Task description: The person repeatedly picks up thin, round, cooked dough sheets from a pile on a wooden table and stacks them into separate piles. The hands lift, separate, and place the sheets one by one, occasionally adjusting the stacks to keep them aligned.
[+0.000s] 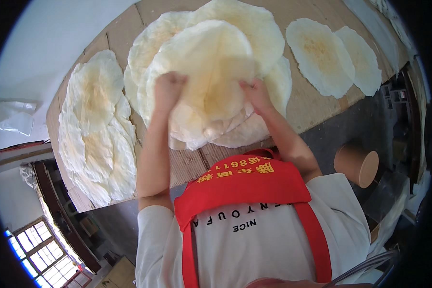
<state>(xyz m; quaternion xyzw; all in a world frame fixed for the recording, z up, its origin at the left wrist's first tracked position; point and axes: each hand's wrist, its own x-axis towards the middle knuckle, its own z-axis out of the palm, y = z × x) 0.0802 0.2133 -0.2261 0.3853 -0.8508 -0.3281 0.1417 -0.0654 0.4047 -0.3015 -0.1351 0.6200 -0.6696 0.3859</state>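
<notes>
A thin round flatbread sheet (216,72) is held up between my two hands above a pile of similar pale sheets with browned middles. Fingers curled, my left hand (171,88) grips the sheet's edge on the picture's left side. On the other side my right hand (255,94) pinches the opposite edge between thumb and fingers. Both hands are slightly blurred. Beneath, the wide pile of flatbreads (259,32) spreads over corrugated cardboard (309,111).
Overlapping flatbreads (97,144) lie on the cardboard's left part, and two more (320,57) overlap at the right. A brown cylindrical container (356,165) stands below the table edge at right. A clear plastic bag (12,115) lies at far left.
</notes>
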